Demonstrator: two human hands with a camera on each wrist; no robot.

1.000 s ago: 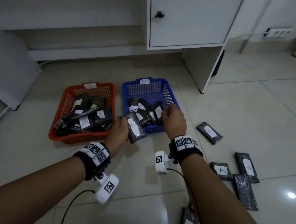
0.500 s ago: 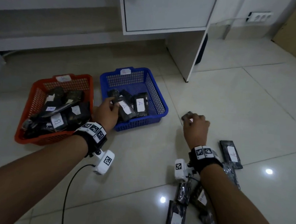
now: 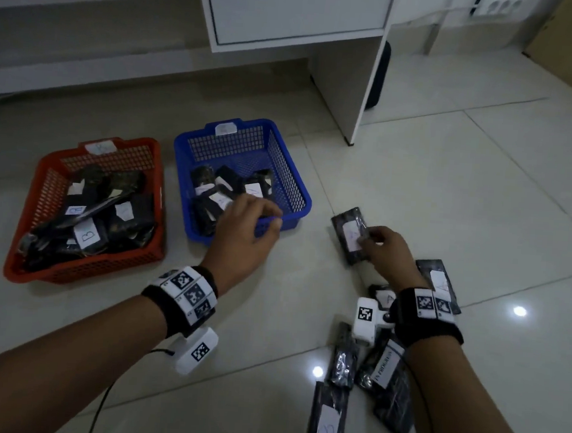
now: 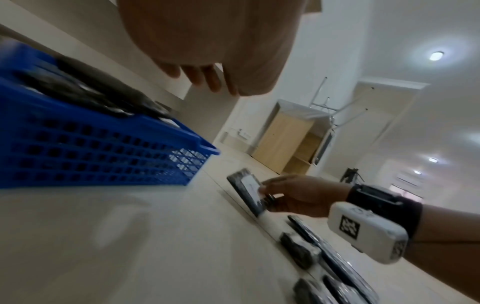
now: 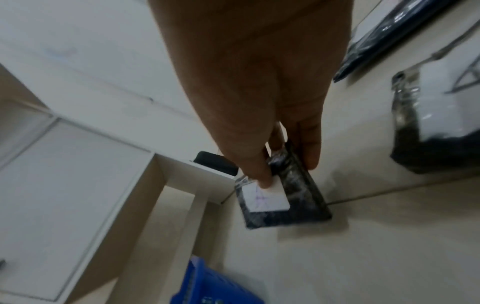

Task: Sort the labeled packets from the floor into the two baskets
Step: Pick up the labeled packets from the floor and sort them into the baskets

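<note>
My right hand (image 3: 373, 241) (image 5: 280, 164) pinches a black packet (image 3: 350, 233) (image 5: 283, 201) (image 4: 246, 189) with a white label, lifted a little off the floor right of the blue basket (image 3: 293, 190) (image 4: 103, 156). My left hand (image 3: 254, 221) (image 4: 202, 76) hovers over the blue basket's front edge, fingers loosely bent and holding nothing. The blue basket holds several packets marked A. The red basket (image 3: 45, 195) to its left holds several packets marked B. More labeled packets (image 3: 329, 423) lie on the floor under and around my right wrist.
A white cabinet (image 3: 297, 13) and its side panel (image 3: 363, 87) stand behind the baskets. A dark object (image 3: 378, 74) sits behind the panel. A wall socket strip (image 3: 498, 5) is at the top right. Pale floor tiles (image 3: 463, 200) stretch to the right.
My left hand let its packet go in the blue basket and drew back over the front rim. My right hand, which had reached down to the floor, now pinches a packet and raises it.
</note>
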